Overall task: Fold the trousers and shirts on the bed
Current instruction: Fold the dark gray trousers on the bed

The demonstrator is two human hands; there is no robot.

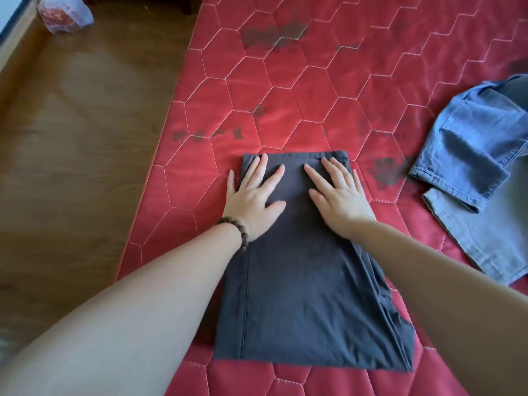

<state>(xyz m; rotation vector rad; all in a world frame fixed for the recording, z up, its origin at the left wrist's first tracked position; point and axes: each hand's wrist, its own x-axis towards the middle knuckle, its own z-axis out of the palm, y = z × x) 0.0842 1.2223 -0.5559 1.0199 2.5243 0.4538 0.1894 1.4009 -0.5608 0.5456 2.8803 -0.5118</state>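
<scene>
Dark grey trousers (pixel 308 295) lie folded into a long rectangle on the red quilted mattress (pixel 314 90), close to its left edge. My left hand (pixel 253 195) presses flat on the far left part of the fold, fingers spread, with a beaded bracelet on the wrist. My right hand (pixel 340 197) presses flat beside it on the far right part, fingers straight. Blue denim jeans (pixel 474 155) lie unfolded at the right side of the bed, partly cut off by the frame.
Brown wooden floor (pixel 80 124) runs along the mattress's left edge. A clear plastic bag with red contents (pixel 67 14) sits on the floor at the top left. Dark stains mark the mattress.
</scene>
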